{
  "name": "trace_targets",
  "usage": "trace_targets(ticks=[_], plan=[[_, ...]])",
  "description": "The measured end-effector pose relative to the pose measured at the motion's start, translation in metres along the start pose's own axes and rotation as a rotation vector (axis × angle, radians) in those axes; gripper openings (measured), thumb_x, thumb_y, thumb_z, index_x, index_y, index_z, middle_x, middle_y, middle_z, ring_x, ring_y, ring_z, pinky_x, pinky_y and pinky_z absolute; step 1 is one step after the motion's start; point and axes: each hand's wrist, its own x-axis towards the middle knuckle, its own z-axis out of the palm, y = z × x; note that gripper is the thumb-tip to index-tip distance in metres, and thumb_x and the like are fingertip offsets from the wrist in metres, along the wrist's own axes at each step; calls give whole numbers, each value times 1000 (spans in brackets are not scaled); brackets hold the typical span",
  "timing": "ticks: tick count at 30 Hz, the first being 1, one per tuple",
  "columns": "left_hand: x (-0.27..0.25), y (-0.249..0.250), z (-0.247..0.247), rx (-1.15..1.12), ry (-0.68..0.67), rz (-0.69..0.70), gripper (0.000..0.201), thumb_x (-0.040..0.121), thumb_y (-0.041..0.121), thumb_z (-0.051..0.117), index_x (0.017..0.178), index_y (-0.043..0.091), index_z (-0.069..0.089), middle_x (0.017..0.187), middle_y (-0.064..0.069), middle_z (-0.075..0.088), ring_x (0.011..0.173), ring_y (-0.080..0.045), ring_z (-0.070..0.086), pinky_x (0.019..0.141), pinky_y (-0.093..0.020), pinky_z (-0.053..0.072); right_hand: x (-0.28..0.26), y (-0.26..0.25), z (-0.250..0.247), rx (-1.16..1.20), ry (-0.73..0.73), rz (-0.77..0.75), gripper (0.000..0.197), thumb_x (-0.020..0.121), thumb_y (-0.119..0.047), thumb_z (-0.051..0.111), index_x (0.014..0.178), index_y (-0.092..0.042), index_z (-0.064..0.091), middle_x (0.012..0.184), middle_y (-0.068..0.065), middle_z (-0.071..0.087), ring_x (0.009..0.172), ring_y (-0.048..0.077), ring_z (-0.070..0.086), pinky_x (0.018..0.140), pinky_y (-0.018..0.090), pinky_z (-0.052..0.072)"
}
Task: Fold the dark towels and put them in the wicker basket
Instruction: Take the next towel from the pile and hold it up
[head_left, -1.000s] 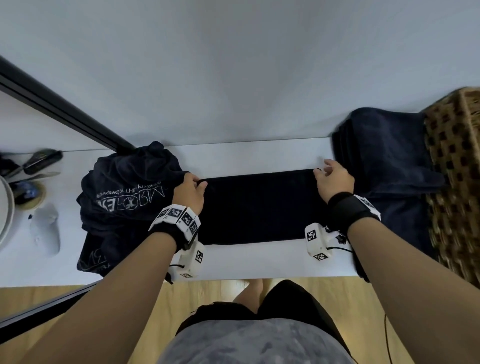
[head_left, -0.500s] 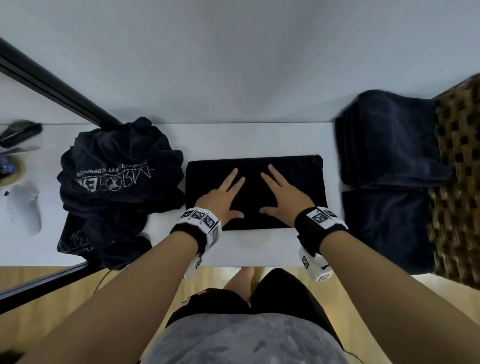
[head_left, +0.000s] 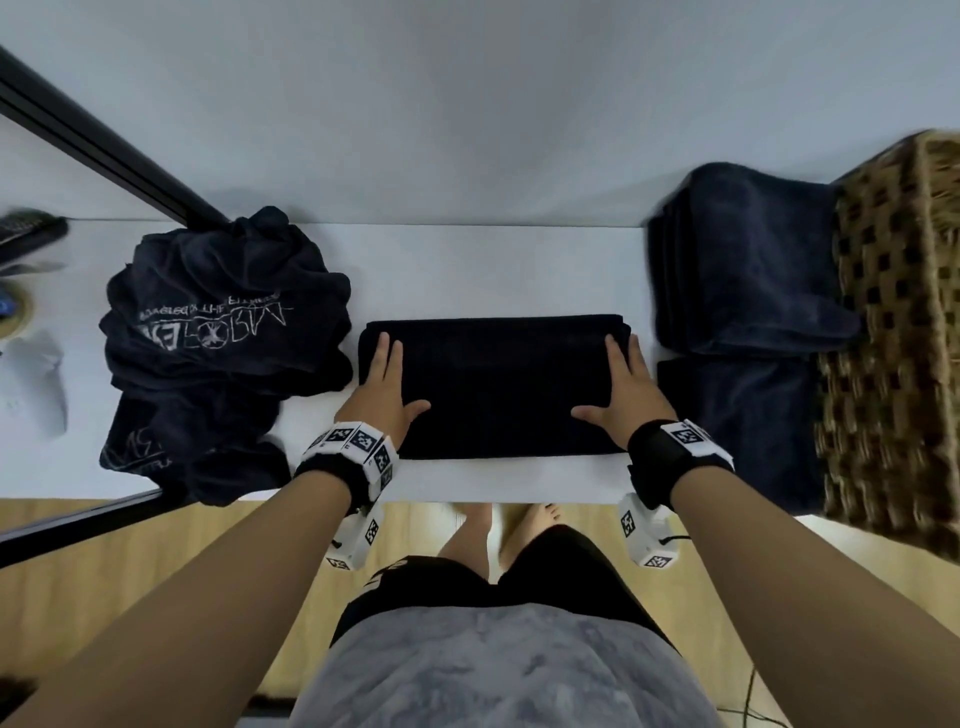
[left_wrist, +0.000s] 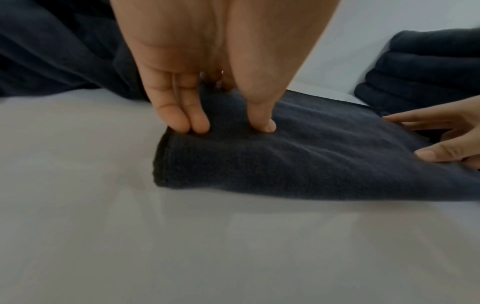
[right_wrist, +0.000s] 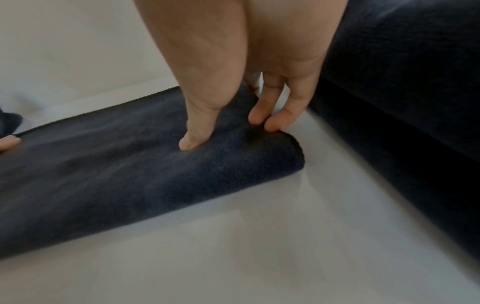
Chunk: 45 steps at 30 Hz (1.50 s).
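Observation:
A dark towel (head_left: 498, 384) lies folded into a flat rectangle in the middle of the white table (head_left: 467, 265). My left hand (head_left: 387, 389) rests flat on its left end, fingers straight; the left wrist view shows the fingers (left_wrist: 187, 123) and thumb pressing the towel (left_wrist: 285, 160) down. My right hand (head_left: 623, 395) lies on the right end, thumb spread inward. Seen from the right wrist, its fingertips (right_wrist: 265, 121) bend at the edge of the towel (right_wrist: 130, 164). The wicker basket (head_left: 893, 332) stands at the far right.
Folded dark towels (head_left: 743, 260) are stacked against the basket, with another (head_left: 737, 415) in front of them. A crumpled pile of dark printed towels (head_left: 218, 322) lies to the left. A white mouse (head_left: 39, 384) sits at the far left, and a black bar (head_left: 104, 140) runs diagonally behind.
Both hands let go of the towel's far corners, pressed flat side by side at its middle, then slid apart to its left and right ends.

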Motion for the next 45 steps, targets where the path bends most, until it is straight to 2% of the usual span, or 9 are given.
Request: trace_targets(ticks=[4,7,10,13,20,27,32,39,45], plan=[[-23,-10,12,-150,153,-18,61,95,28,60,148,16,34,161,2,19,130,-19,47,92,-38,50,-22,5,8,6,-6,58,109,81,-39,76,156,-31,-3,163,5,-17,148,30,22,103,42,47],[-29,-10,13,-307,346,-238,41,89,23,67,122,5,52,129,-16,50,115,-34,53,92,-42,45,-36,-2,16,-25,115,78,101,80,-35,79,154,-27,12,162,12,-5,141,31,33,95,42,52],[-27,-6,13,-435,254,-521,53,82,32,74,118,-2,54,118,-19,56,109,-36,56,88,-40,46,-42,-7,19,-113,182,15,82,83,-35,75,148,-21,28,151,11,18,129,30,42,80,37,53],[-25,-4,10,-534,108,-543,37,78,30,73,101,3,62,95,-11,67,93,-31,65,73,-31,48,-38,-2,17,-64,116,4,79,84,-35,74,148,-18,30,142,9,26,124,29,41,90,38,52],[-48,5,-15,-661,34,-448,20,78,28,67,95,18,66,95,-4,69,91,-24,64,84,-33,53,-40,-6,26,35,42,-147,82,80,-32,79,148,-22,35,142,5,27,123,27,44,101,35,46],[-87,51,-20,-518,279,-152,35,73,10,70,92,17,42,88,2,50,72,-12,47,57,-16,32,-53,-61,34,226,-85,-304,44,97,-30,56,139,-19,50,136,7,49,119,24,54,100,27,40],[-97,98,1,-621,306,72,36,79,12,68,105,20,44,98,4,54,76,-9,51,64,-10,37,-67,-94,17,1053,-505,-60,40,93,-57,49,116,-29,65,115,-1,69,103,17,67,80,35,55],[-99,96,9,-1046,149,-6,26,92,10,59,114,23,54,123,6,60,76,-12,72,65,-29,60,-57,-72,10,1048,-304,-40,22,93,-16,63,114,-10,66,108,15,72,103,32,68,94,50,54],[-81,53,15,-587,243,-192,30,90,27,66,115,17,54,107,2,61,86,-17,61,75,-27,46,-46,-41,10,901,-238,-9,22,92,-14,61,113,-19,64,111,7,70,104,27,67,92,48,55]])
